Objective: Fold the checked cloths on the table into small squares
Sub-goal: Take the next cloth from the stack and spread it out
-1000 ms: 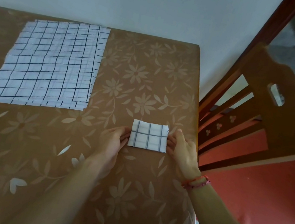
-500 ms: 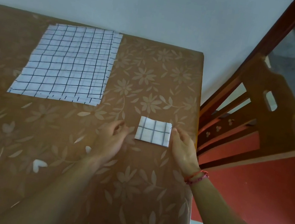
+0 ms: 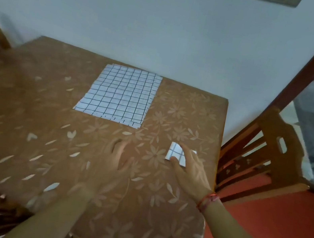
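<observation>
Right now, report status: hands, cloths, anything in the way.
Left hand open, low over the table. Right hand open, resting on the folded cloth. Unfolded cloths lie flat farther back. Nothing lies between.

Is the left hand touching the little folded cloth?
No, the left hand is well apart from the folded cloth, which only the right hand touches.
</observation>
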Motion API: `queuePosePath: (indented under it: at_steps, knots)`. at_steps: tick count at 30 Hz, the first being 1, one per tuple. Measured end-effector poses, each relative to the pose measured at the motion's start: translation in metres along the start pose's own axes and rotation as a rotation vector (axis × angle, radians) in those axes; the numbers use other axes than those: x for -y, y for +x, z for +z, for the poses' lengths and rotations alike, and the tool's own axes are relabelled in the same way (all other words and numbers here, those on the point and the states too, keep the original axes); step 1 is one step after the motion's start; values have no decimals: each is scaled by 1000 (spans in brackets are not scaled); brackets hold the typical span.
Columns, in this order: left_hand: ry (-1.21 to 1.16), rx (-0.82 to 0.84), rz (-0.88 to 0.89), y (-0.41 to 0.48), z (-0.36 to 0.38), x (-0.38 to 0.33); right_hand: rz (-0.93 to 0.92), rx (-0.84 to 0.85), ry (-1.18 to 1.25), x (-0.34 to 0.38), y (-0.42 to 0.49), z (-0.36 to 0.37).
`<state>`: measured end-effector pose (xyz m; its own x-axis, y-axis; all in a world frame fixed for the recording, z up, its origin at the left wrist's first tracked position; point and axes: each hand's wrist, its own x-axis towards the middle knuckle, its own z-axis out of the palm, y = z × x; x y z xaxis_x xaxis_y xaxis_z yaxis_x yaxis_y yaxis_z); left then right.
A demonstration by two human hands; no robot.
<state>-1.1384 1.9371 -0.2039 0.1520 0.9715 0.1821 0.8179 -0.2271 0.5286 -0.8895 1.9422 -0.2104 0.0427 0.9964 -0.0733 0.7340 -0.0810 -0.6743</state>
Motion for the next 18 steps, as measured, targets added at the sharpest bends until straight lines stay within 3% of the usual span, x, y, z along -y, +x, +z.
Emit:
queuePosePath:
  at_steps: [8, 18]
  knots:
    - [223, -11, -50, -50, -40, 10, -155, 43, -290, 38, -31, 13]
    - [322, 48, -182, -50, -57, 37, -257, 64, -401, 59, -22, 33]
